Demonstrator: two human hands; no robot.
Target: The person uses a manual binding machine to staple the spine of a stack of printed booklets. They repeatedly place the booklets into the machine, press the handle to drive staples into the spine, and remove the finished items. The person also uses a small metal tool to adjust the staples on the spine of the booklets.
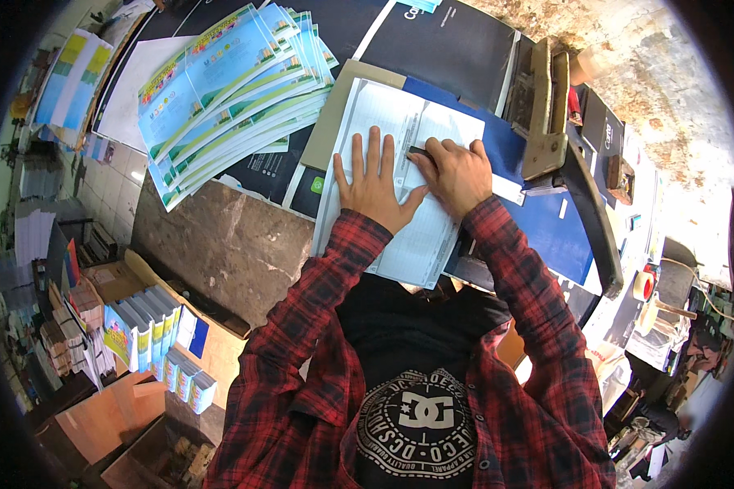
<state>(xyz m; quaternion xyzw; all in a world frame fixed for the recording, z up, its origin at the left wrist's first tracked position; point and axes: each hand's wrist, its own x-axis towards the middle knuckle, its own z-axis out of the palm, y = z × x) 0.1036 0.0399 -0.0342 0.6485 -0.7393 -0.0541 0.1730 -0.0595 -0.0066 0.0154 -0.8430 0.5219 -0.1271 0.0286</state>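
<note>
In front of me a stack of white printed sheets (420, 236) lies spread flat, with a fold line or gutter running down its middle. My left hand (377, 183) rests palm down on it, fingers spread. Close beside it, my right hand (458, 175) is closed with its fingers curled round a small dark tool (418, 152), whose tip points left onto the sheets near the middle line. The tool's kind is mostly hidden by the fingers. Under the sheets are a grey-green board (322, 143) and a dark blue board (506, 147).
A fanned pile of blue and green printed covers (228, 90) lies at the far left. On the right stands a long-armed metal device (583, 187), close to my right forearm. Bundled booklets (143, 326) are stacked lower left. A tape roll (644, 285) sits at right.
</note>
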